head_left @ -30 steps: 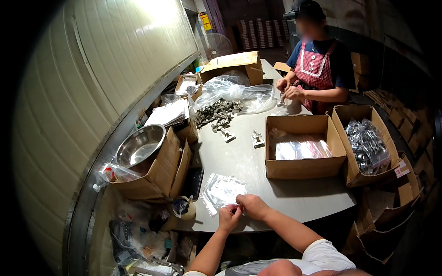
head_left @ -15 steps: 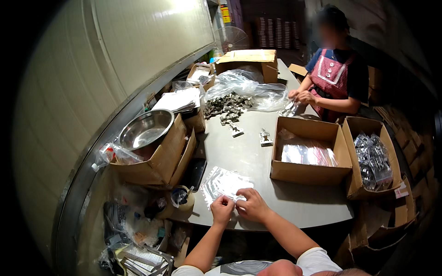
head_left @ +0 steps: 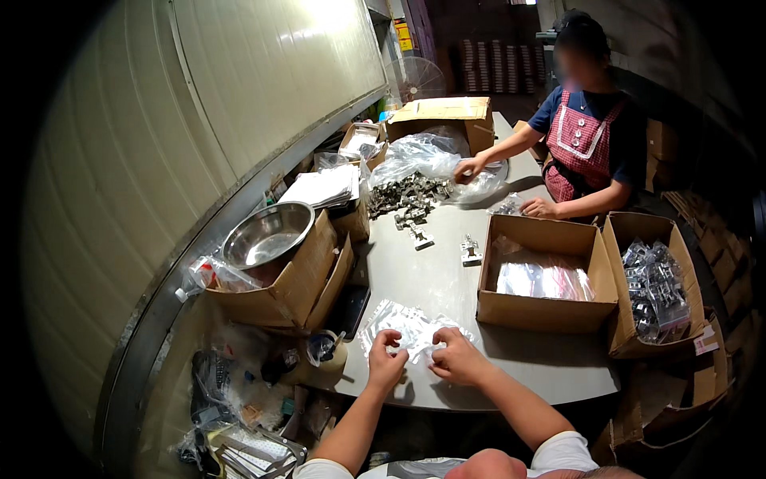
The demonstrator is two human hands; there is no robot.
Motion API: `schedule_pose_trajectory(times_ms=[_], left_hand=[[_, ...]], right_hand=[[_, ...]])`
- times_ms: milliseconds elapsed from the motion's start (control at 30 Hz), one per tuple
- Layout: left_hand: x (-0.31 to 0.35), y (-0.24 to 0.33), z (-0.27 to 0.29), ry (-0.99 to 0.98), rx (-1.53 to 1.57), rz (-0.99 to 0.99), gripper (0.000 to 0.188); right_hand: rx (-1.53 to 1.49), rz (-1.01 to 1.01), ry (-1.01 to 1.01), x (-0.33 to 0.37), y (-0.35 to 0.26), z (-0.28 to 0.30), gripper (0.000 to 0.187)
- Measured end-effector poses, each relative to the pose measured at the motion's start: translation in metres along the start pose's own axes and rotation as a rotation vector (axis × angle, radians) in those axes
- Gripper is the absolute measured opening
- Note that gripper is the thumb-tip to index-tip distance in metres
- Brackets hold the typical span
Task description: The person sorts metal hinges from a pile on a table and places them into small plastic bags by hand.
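Observation:
A loose pile of clear plastic bags (head_left: 405,321) with shiny surfaces lies on the table's near part. My left hand (head_left: 386,366) is at the pile's near left edge, its fingers curved and thumb apart. Across a small gap, my right hand (head_left: 461,361) hovers at the right edge, index finger and thumb spread. Both hands look open; whether fingertips touch the thin plastic between them is hard to see. Farther up the table are two separate metal clips, a left one (head_left: 420,238) and a right one (head_left: 471,251), beyond my reach at this moment.
Right of my hands stands a cardboard box (head_left: 549,313) of flat clear bags, beside another box (head_left: 692,326) of bagged metal parts. A metal bowl (head_left: 269,233) rests on a carton at left. Across the table, a co-worker (head_left: 586,144) reaches toward the heap of metal clips (head_left: 407,194).
My hands, close together before, have moved apart and their fingers have opened. The co-worker's hands have separated, one now stretched to the plastic beside the heap. The whole view has shifted slightly.

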State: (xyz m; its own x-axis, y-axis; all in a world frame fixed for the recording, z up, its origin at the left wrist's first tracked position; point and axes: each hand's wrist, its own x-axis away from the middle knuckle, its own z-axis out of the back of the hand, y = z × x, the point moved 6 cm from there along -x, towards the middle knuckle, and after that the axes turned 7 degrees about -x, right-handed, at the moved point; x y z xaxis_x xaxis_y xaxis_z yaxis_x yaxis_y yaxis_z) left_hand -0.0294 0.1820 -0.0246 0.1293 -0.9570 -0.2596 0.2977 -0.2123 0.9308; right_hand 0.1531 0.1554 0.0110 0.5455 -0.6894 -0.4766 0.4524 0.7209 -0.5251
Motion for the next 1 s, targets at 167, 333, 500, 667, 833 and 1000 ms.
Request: schedule_pose_trajectory(times_ms=[167,333,500,667,833,1000], left_hand=[[-0.068,0.055,-0.039,-0.153,0.072,-0.249,0.034],[-0.213,0.03,-0.122,-0.018,0.001,-0.204,0.026],[-0.337,-0.023,-0.184,-0.172,-0.939,-0.411,0.052],[-0.463,-0.04,-0.172,-0.127,-1.085,-0.149,0.072],[-0.47,-0.057,-0.203,-0.187,-1.069,-0.066,0.068],[-0.446,-0.063,-0.193,-0.301,-1.022,-0.113,0.06]], right_hand=[[0.084,-0.066,-0.035,-0.008,0.033,-0.002,0.014],[-0.108,-0.027,0.044,-0.009,0.045,-0.01,0.013],[-0.343,-0.135,0.12,0.005,0.069,-0.005,0.01],[-0.387,-0.181,0.111,-0.003,0.077,-0.002,0.009],[-0.334,-0.258,-0.012,0.001,0.084,-0.009,0.011],[-0.422,-0.296,0.033,-0.004,0.081,-0.003,0.01]])
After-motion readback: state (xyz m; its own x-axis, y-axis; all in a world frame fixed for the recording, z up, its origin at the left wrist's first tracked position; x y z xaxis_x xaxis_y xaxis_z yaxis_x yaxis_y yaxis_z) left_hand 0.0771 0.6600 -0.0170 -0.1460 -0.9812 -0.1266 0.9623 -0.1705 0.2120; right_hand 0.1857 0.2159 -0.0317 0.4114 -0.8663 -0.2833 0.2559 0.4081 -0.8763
